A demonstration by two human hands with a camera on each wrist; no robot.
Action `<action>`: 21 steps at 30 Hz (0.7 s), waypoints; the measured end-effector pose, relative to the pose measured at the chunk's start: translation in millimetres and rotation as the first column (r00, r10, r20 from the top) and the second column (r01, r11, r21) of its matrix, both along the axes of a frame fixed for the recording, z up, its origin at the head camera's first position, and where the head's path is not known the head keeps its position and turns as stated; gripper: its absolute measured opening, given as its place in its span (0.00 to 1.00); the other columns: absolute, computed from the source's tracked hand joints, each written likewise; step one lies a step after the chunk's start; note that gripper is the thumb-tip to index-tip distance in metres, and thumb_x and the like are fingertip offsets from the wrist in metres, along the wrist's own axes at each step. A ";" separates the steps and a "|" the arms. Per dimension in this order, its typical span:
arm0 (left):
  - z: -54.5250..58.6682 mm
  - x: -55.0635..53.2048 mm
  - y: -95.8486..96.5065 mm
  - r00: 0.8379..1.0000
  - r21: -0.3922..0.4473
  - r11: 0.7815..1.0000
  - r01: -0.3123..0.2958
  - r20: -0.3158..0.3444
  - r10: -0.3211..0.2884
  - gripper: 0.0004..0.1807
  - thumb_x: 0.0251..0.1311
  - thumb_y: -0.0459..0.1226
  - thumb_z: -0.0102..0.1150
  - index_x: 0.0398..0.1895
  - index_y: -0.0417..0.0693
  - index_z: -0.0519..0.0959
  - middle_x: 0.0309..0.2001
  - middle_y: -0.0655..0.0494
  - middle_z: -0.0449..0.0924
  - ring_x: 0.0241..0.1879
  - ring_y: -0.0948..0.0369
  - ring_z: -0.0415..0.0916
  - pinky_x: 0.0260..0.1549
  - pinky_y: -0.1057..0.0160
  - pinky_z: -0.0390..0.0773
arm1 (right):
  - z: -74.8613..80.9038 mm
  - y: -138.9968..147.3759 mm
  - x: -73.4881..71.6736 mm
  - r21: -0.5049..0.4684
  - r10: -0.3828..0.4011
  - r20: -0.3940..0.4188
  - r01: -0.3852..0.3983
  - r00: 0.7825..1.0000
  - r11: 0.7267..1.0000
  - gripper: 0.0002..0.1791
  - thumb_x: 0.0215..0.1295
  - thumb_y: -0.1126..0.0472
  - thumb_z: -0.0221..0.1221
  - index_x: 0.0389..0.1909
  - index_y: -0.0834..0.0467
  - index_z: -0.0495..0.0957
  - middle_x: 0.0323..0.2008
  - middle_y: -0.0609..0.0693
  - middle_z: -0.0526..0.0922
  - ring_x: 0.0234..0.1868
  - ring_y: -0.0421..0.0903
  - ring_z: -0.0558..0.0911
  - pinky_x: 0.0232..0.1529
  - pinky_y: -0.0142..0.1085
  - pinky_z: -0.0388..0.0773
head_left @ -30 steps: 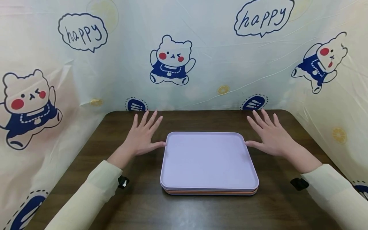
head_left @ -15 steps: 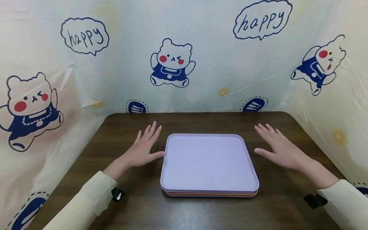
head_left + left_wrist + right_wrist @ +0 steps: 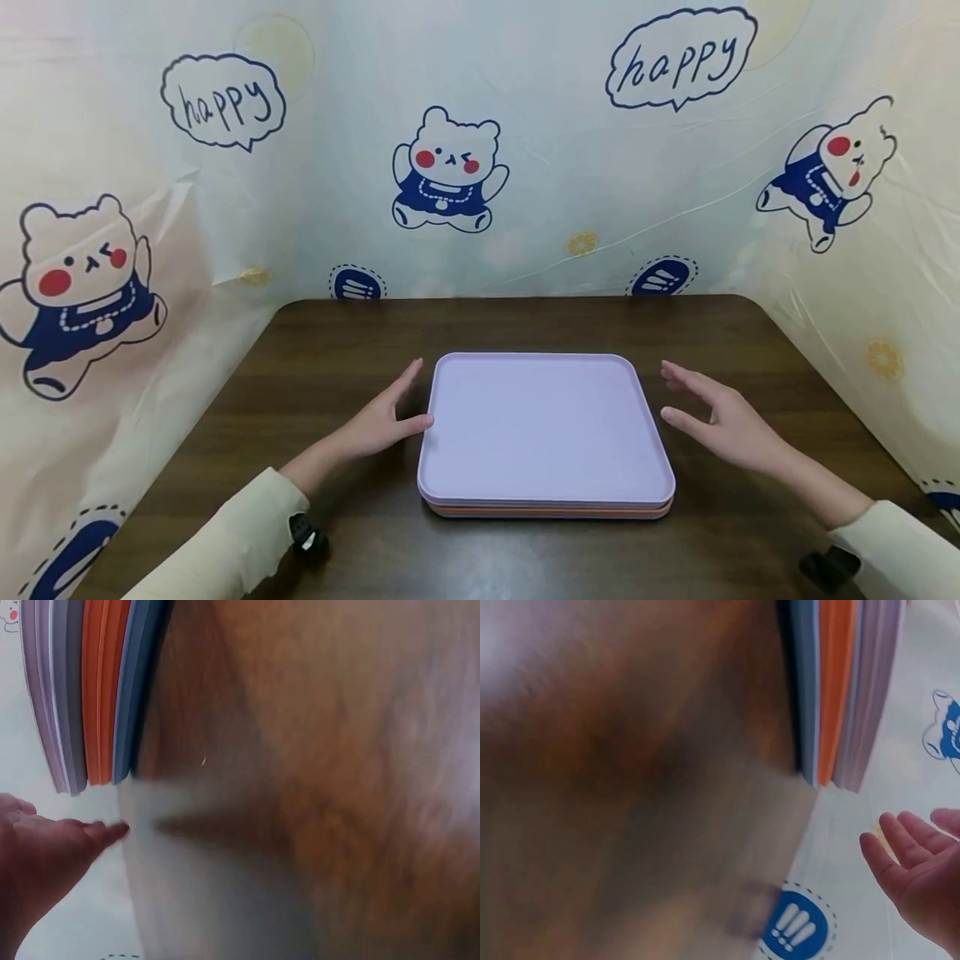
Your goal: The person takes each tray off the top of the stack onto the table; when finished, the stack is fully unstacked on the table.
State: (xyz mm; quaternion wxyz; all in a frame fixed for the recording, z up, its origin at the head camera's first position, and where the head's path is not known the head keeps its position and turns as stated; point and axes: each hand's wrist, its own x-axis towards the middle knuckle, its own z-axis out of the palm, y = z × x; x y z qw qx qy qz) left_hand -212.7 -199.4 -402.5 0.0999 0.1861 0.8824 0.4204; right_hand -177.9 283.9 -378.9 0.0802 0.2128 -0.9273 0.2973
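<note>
A stack of rectangular trays with rounded corners lies on the table, its top tray (image 3: pixel 546 429) pale lilac. From the side, the left wrist view shows lilac, grey, orange (image 3: pixel 103 690) and blue layers. My left hand (image 3: pixel 375 423) is beside the stack's left edge, fingers extended, its thumb tip at the rim in the head view; whether it touches cannot be told. On the other side my right hand (image 3: pixel 723 421) hovers apart from the right edge, thumb and fingers spread with a gap between them. Neither hand holds anything.
The stack rests on a dark brown wooden table (image 3: pixel 525 325) with rounded far corners. A pale curtain (image 3: pixel 315 167) printed with cartoon bears and "happy" bubbles surrounds the table at the back and both sides. Black straps show at both wrists.
Both hands have come nearer to me and turned from palms down to more sideways. The right hand has drawn slightly away from the rim. The stack has stayed in place.
</note>
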 end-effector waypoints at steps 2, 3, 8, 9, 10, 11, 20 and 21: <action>-2.7 0.0 -0.3 0.999 0.059 0.998 0.003 0.038 -0.005 0.49 0.59 0.49 0.59 0.75 0.56 0.39 0.76 0.48 0.39 0.72 0.43 0.48 0.65 0.42 0.59 | -4.0 -2.5 2.4 -0.030 -0.009 0.016 0.010 1.000 0.999 0.35 0.63 0.53 0.60 0.69 0.56 0.60 0.57 0.57 0.76 0.54 0.53 0.77 0.49 0.40 0.80; -3.7 -0.3 -0.3 0.998 0.091 0.996 0.001 0.060 -0.007 0.48 0.60 0.48 0.59 0.75 0.55 0.40 0.76 0.47 0.40 0.71 0.43 0.50 0.64 0.43 0.61 | -6.0 -3.4 3.4 -0.046 -0.013 0.028 0.014 1.000 0.999 0.35 0.62 0.53 0.61 0.69 0.56 0.61 0.56 0.56 0.76 0.52 0.51 0.77 0.48 0.38 0.80; -7.0 -2.6 -0.6 0.984 0.228 0.973 -0.033 0.180 -0.008 0.47 0.59 0.45 0.61 0.75 0.55 0.43 0.75 0.48 0.43 0.71 0.47 0.54 0.64 0.45 0.62 | -14.1 -5.1 6.1 -0.111 -0.029 0.110 0.041 0.994 0.993 0.36 0.60 0.54 0.63 0.68 0.56 0.62 0.53 0.56 0.75 0.47 0.44 0.77 0.44 0.34 0.79; -7.7 -3.3 -0.6 0.979 0.248 0.968 -0.050 0.205 -0.002 0.47 0.58 0.44 0.62 0.75 0.55 0.44 0.75 0.49 0.44 0.71 0.47 0.55 0.64 0.45 0.61 | -15.2 -4.9 6.1 -0.123 -0.030 0.133 0.047 0.991 0.991 0.37 0.59 0.54 0.63 0.68 0.57 0.62 0.53 0.56 0.75 0.47 0.44 0.77 0.44 0.34 0.79; -8.6 -4.1 -0.6 0.975 0.267 0.962 -0.054 0.221 -0.007 0.47 0.58 0.44 0.62 0.75 0.54 0.44 0.75 0.49 0.44 0.71 0.47 0.55 0.65 0.44 0.61 | -16.1 -4.7 6.0 -0.132 -0.031 0.156 0.052 0.987 0.990 0.37 0.59 0.53 0.63 0.68 0.57 0.61 0.53 0.57 0.75 0.47 0.44 0.77 0.44 0.34 0.79; -9.4 -4.9 -0.5 0.970 0.288 0.955 -0.068 0.243 -0.005 0.47 0.58 0.43 0.63 0.75 0.55 0.45 0.75 0.50 0.45 0.70 0.48 0.56 0.65 0.44 0.60 | -16.8 -4.5 5.8 -0.140 -0.031 0.181 0.057 0.983 0.988 0.37 0.59 0.53 0.63 0.68 0.57 0.61 0.53 0.58 0.75 0.47 0.45 0.76 0.44 0.33 0.79; -17.1 -5.5 0.7 0.902 0.466 0.876 -0.125 0.420 -0.095 0.43 0.60 0.38 0.60 0.74 0.56 0.46 0.75 0.53 0.44 0.73 0.49 0.50 0.66 0.49 0.60 | -27.1 -3.5 4.5 -0.274 0.041 0.331 0.054 0.943 0.960 0.36 0.60 0.58 0.62 0.67 0.64 0.59 0.50 0.61 0.74 0.42 0.36 0.76 0.42 0.25 0.75; -17.4 -5.2 1.0 0.894 0.480 0.867 -0.130 0.434 -0.106 0.43 0.60 0.37 0.59 0.74 0.56 0.46 0.75 0.54 0.44 0.73 0.50 0.49 0.66 0.51 0.61 | -28.1 -3.8 4.6 -0.288 0.051 0.347 0.055 0.936 0.956 0.37 0.60 0.59 0.62 0.67 0.65 0.59 0.51 0.62 0.74 0.42 0.36 0.76 0.42 0.24 0.75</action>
